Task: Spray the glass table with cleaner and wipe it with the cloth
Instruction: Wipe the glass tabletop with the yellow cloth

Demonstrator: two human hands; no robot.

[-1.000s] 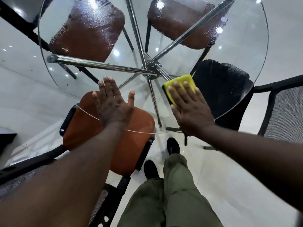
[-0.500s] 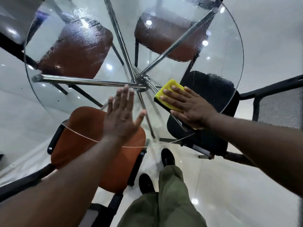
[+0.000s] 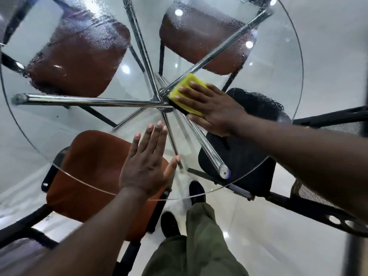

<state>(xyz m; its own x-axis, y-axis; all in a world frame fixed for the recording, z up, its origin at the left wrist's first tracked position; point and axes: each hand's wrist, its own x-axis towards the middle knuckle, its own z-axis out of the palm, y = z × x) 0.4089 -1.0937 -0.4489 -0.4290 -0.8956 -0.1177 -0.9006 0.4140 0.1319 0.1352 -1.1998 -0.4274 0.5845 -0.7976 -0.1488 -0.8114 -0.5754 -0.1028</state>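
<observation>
Table [image 3: 276, 80]: far rim cut off by the frame. Left hand [image 3: 145, 166] flat beside near rim, fingers together, thumb out. Right hand [image 3: 215, 110], fingers slightly spread, presses half-hidden sponge [image 3: 186, 89] at centre.

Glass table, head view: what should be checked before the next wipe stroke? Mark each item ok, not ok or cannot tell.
1. Right hand presses flat on the yellow pad: ok.
2. Pad lies on the glass table, near its middle: ok.
3. Left hand lies flat on the glass by the near edge: ok.
4. Cleaner droplets cover the far glass: ok.
5. Far glass wiped: not ok, it is beaded.
6. Spray bottle within reach: cannot tell, not in view.
</observation>
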